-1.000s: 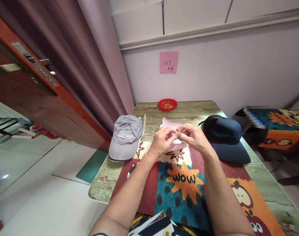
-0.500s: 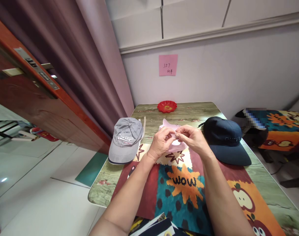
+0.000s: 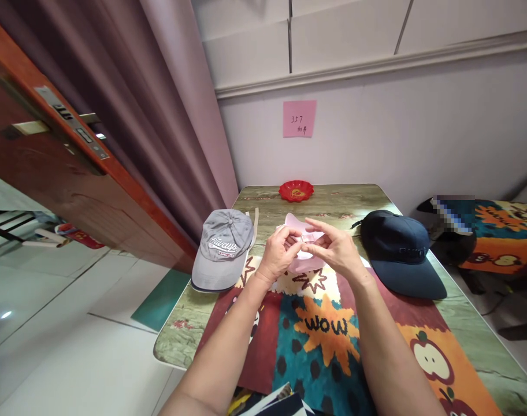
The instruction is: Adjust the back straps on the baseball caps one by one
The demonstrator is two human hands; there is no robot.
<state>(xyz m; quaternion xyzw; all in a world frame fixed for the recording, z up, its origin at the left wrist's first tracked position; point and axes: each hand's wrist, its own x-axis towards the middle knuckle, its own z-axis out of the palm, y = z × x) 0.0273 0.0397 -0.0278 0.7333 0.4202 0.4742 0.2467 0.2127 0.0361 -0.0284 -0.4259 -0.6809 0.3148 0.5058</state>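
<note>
A pink cap lies on the patterned mat, largely covered by my hands. My left hand is closed in a pinch on the cap's back strap, its thumb and fingertips together. Close against it, my right hand has its index finger and thumb spread apart around the strap area; whether its hidden fingers touch the strap cannot be made out. To the left sits a grey cap with white lettering. A dark navy cap rests on the right, brim toward me.
A red scalloped dish stands at the back of the wood-patterned table. The mat covers the table's front. A wooden door and curtain are at left. A pink note is on the wall.
My right hand's index finger and thumb have spread from a pinch, and that hand has lowered slightly. My left hand stays at the cap's strap. The view has shifted slightly.
</note>
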